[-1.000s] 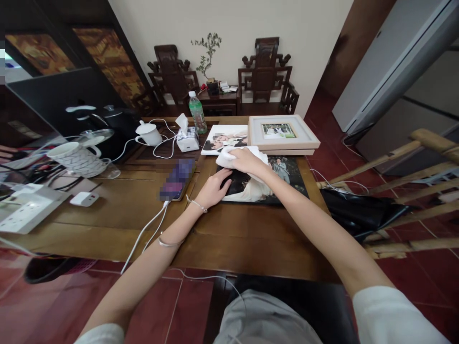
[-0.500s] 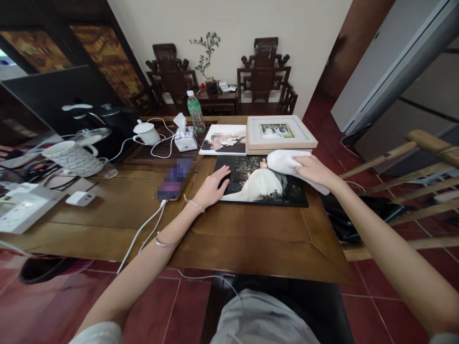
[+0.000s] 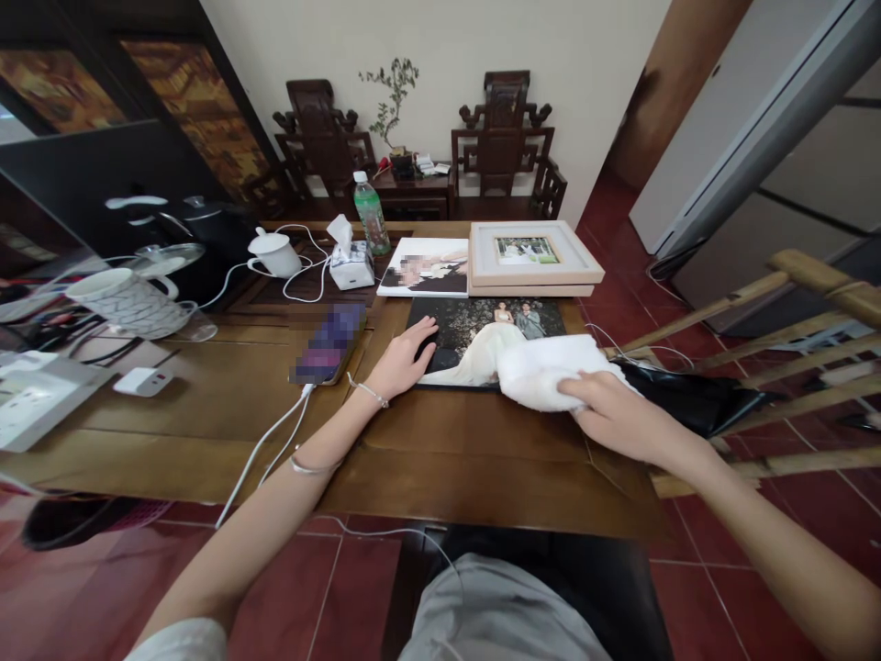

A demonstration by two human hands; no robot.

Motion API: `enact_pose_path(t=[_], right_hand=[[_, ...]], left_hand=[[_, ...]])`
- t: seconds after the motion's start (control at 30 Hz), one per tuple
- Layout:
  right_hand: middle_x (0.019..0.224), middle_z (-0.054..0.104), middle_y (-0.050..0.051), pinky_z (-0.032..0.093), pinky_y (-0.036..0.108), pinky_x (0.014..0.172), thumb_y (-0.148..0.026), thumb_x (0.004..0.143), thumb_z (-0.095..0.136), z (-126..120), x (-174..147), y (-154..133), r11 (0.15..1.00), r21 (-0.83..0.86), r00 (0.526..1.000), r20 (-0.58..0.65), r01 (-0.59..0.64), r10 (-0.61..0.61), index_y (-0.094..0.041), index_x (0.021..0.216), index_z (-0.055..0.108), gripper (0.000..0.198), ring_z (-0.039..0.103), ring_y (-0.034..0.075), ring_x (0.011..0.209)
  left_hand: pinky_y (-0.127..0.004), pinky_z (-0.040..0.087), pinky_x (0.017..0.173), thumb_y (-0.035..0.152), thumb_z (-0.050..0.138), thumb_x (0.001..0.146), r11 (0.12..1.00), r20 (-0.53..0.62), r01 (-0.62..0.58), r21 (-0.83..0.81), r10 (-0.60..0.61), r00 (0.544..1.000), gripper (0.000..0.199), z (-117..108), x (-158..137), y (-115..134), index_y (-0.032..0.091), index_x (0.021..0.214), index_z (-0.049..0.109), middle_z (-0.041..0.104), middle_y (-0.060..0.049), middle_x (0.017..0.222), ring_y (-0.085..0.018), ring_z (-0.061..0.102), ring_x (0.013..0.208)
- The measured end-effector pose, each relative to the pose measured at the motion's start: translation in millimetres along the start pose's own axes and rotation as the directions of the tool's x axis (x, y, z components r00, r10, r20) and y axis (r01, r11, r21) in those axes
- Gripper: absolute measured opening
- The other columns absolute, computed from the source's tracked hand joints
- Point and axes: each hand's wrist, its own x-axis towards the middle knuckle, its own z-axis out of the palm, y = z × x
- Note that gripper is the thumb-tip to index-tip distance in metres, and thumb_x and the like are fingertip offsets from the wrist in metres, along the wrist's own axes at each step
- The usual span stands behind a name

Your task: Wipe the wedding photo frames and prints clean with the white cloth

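A dark wedding photo panel (image 3: 454, 332) lies flat on the wooden table (image 3: 454, 459). My left hand (image 3: 403, 358) rests on its left edge, open, with the fingers stretched out. In my right hand (image 3: 609, 408) is a white cloth (image 3: 547, 367), bunched up and lying over the panel's lower right part. The cloth and hand hide that corner. Just behind the panel are a white photo panel (image 3: 423, 266) and a pale wooden picture frame (image 3: 533, 252), which sits on another similar piece.
Left of my hand lies a phone (image 3: 330, 344) on a charging cable. Farther back stand a tissue box (image 3: 352, 264), a green-labelled bottle (image 3: 372, 216) and a lidded white cup (image 3: 273, 254). A patterned mug (image 3: 130, 303) and a power strip (image 3: 41, 395) are at far left. A wooden chair (image 3: 819, 275) stands at right.
My right hand has drawn the cloth from the panel's upper right toward me, to its lower right edge. The pictured couple now shows. My left hand stays in place on the panel.
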Motion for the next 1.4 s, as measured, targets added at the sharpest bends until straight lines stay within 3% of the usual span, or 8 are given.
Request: enact_pose_path(t=[0.27,0.4,0.6,0.77,0.97,1.1,1.27,1.4], right_hand=[[0.094,0.067,0.010,0.040,0.030,0.076,-0.011,0.067,0.042,-24,106,31,0.998,0.053,0.998,-0.059,0.023,-0.020,-0.017,0.082,0.063,0.025,0.057,0.025,0.088],[0.101,0.066,0.010,0.039,0.033,0.076,-0.011,0.065,0.043,-37,138,46,0.998,0.062,1.000,-0.020,0.008,-0.007,-0.017,0.081,0.061,0.025,0.056,0.026,0.091],[0.093,0.064,0.009,0.037,0.030,0.072,-0.011,0.066,0.043,-34,124,46,0.998,0.060,1.000,-0.012,-0.015,0.015,-0.018,0.076,0.057,0.019,0.054,0.024,0.089],[0.078,0.063,0.007,0.036,0.029,0.068,-0.008,0.068,0.040,-14,61,21,1.000,0.026,1.000,0.003,0.010,-0.010,-0.018,0.075,0.060,0.023,0.054,0.021,0.076],[0.088,0.067,0.007,0.040,0.028,0.078,-0.006,0.072,0.040,-1,4,-18,0.997,0.039,0.997,0.025,0.066,-0.067,-0.019,0.096,0.068,0.039,0.058,0.023,0.090],[0.090,0.067,0.009,0.040,0.029,0.076,-0.008,0.074,0.042,-3,25,-19,0.998,0.032,0.998,0.003,0.057,-0.057,-0.018,0.097,0.068,0.036,0.057,0.024,0.089],[0.082,0.065,0.011,0.036,0.029,0.065,-0.007,0.072,0.041,-12,91,-9,0.997,-0.018,0.997,0.000,0.075,-0.075,-0.015,0.087,0.066,0.030,0.055,0.021,0.075],[0.089,0.066,0.012,0.036,0.030,0.067,-0.008,0.073,0.040,-15,137,3,0.995,-0.023,0.994,-0.052,0.098,-0.099,-0.014,0.091,0.066,0.032,0.055,0.022,0.079]], left_hand=[[-0.046,0.035,0.112,0.032,0.042,0.094,1.000,0.009,-0.004,0.001,0.004,1.000,0.040,-1,-1,-1,0.010,0.122,0.058,0.053,-0.017,0.137,-0.025,0.045,0.133],[-0.047,0.036,0.112,0.033,0.042,0.094,1.000,0.007,-0.006,0.000,0.006,1.000,0.040,-2,-1,0,0.010,0.123,0.058,0.054,-0.017,0.137,-0.026,0.046,0.132],[-0.047,0.035,0.112,0.033,0.042,0.094,1.000,0.022,0.004,0.012,-0.005,1.000,0.040,-3,0,1,0.011,0.122,0.058,0.054,-0.017,0.137,-0.026,0.045,0.133],[-0.048,0.034,0.112,0.032,0.041,0.094,1.000,0.020,0.001,-0.001,-0.001,1.000,0.039,-1,0,1,0.011,0.123,0.057,0.053,-0.017,0.138,-0.026,0.044,0.133],[-0.046,0.035,0.112,0.031,0.042,0.093,1.000,-0.012,0.024,0.006,-0.024,1.000,0.045,0,-1,1,0.010,0.131,0.051,0.052,-0.017,0.138,-0.025,0.044,0.134],[-0.047,0.029,0.115,0.034,0.037,0.095,0.998,-0.008,0.062,-0.015,-0.062,0.998,0.046,1,-1,1,0.012,0.133,0.050,0.045,-0.015,0.145,-0.024,0.037,0.138],[-0.046,0.026,0.116,0.034,0.033,0.096,0.999,0.055,0.046,0.000,-0.046,0.997,0.048,0,-1,1,0.008,0.134,0.048,0.043,-0.017,0.146,-0.025,0.032,0.140],[-0.047,0.028,0.116,0.034,0.035,0.096,0.999,0.071,0.033,0.016,-0.034,0.997,0.047,-1,-1,1,0.009,0.133,0.050,0.044,-0.017,0.145,-0.025,0.034,0.139]])
